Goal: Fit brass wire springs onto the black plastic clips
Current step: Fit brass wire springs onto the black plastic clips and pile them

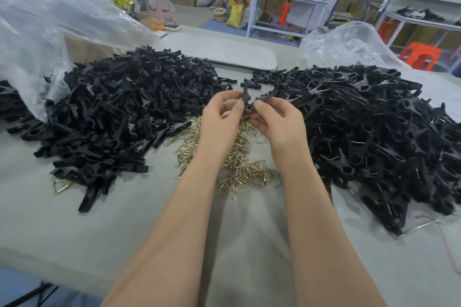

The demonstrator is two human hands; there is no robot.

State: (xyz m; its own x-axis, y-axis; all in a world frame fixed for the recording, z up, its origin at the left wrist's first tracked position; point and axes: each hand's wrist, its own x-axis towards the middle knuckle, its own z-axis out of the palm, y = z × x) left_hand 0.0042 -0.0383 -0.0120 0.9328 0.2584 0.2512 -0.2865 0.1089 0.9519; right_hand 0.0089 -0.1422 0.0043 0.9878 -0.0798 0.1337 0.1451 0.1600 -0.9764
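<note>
Above the middle of the counter [74, 232], a black clip [249, 102] is held between both hands, its two arms spread in a V. The left hand [222, 112] pinches the upright arm, fingers curled. The right hand [277, 119] pinches the tilted arm, thumb on top. Cannot tell if a wire is seated on it yet.

Directly below the hands, brass springs [224, 159] lie in a loose heap on the counter. One stray spring [61, 185] lies at the near edge of the left pile [124, 107] of black parts. The right pile [374, 132] shows glints of wire among its pieces. A clear bag [50, 20] slumps over the left pile's far side. A second bag [349, 40] lies behind the right pile. A grey board [219, 50] lies between the two bags.
</note>
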